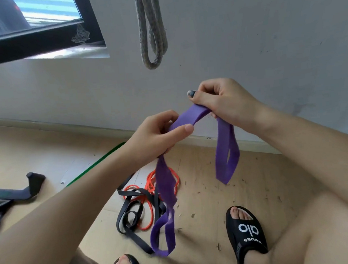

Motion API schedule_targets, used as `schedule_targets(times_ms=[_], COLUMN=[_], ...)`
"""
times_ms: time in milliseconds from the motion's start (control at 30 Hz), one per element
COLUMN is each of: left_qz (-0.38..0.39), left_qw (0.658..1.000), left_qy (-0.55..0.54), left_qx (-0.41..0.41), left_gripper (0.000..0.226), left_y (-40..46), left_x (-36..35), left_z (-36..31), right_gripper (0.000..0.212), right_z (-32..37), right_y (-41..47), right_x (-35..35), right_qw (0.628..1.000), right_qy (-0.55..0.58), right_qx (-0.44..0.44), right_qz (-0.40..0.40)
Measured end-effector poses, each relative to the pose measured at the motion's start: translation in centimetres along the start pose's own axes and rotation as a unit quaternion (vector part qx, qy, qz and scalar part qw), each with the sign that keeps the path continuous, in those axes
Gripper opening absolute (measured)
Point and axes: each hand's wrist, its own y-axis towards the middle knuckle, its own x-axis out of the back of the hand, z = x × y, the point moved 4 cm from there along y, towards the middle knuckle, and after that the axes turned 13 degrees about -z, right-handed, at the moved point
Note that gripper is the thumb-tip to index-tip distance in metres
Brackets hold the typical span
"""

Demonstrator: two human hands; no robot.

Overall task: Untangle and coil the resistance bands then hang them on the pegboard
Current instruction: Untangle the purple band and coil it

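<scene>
A wide purple resistance band (226, 157) stretches between both hands in front of the wall. My left hand (154, 134) grips it with curled fingers, and a long loop hangs below that hand toward the floor. My right hand (222, 101) pinches the band higher up, with a shorter loop dangling beneath it. On the floor lies a tangle of a black band (132, 216) and an orange band (152, 185). A grey band (152, 33) hangs in loops on the wall above. The pegboard is out of view.
A green band (96, 164) runs along the floor at the left. A dark object (17, 192) lies at the left edge. Both feet wear black slides (246, 228) near the tangle. A dark-framed window (35, 24) sits at upper left.
</scene>
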Motion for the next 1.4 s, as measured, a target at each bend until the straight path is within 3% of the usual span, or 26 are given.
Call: schedule_targets(times_ms=[100,233,400,533,633,800,933,1133,1267,1400], left_qz=[0.000,0.042,0.016,-0.004,-0.016,-0.007,0.026,0.066,-0.014,-0.066], left_qw=[0.999,0.999,1.000,1.000,0.999,0.998,0.999,0.996,0.999,0.997], left_qy=[-0.041,0.014,-0.009,0.015,0.011,0.014,0.022,0.051,0.022,0.042], left_qx=[0.017,0.029,0.012,-0.026,-0.042,-0.057,-0.034,0.023,0.022,-0.013], left_gripper=[0.047,0.032,0.027,0.022,0.010,0.013,0.036,0.039,0.050,0.043], left_y=[0.2,-0.2,0.2,0.4,0.4,0.2,0.2,0.6,0.8,0.8], left_x=[0.1,-0.3,0.1,0.4,0.1,-0.3,0.0,-0.5,-0.6,-0.2], left_z=[0.0,1.0,0.4,0.1,-0.2,-0.1,0.7,1.7,0.8,0.2], right_gripper=[0.044,0.044,0.042,0.037,0.048,0.050,0.048,0.050,0.043,0.040], right_z=[-0.3,-0.7,-1.3,-1.7,-1.0,0.0,0.1,-0.2,-1.1,-1.2], right_y=[0.4,0.2,0.5,0.1,-0.7,-1.3,-0.6,0.0,0.2,-0.1], right_x=[0.8,0.6,1.1,0.7,-0.8,-2.7,-1.8,0.0,0.9,1.2], right_qw=[1.000,0.999,0.999,0.997,0.993,0.992,0.997,0.996,0.994,0.995], right_qy=[-0.005,-0.022,-0.039,-0.046,-0.005,-0.015,0.007,0.069,0.059,0.042], right_qx=[-0.004,-0.008,-0.017,-0.043,-0.052,-0.013,-0.017,-0.057,-0.088,-0.077], right_qz=[-0.024,-0.033,-0.024,0.052,0.108,0.127,0.076,0.000,-0.005,0.039])
